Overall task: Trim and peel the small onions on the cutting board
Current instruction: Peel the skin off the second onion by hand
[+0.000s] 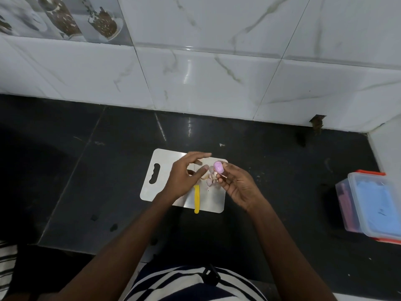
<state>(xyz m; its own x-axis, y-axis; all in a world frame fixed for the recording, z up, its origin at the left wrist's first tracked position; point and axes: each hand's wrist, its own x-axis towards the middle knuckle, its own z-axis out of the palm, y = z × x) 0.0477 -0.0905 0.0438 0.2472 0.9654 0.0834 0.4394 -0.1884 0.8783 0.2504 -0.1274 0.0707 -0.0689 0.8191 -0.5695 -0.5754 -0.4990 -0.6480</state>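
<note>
Hands meet over the cutting board [149, 170]: I see my right hand [237, 187] pinching a peeled pink onion [218, 166] at its fingertips, my left hand [184, 177] beside it, fingers spread, covering part of the yellow-handled knife [196, 198]. Onion skins [210, 180] lie beneath. Farther right sits a plastic container [368, 205]; beyond, a tiled wall [217, 72].

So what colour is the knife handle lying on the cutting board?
Yellow. The knife handle shows best in the head view, lying on the cutting board.
</note>
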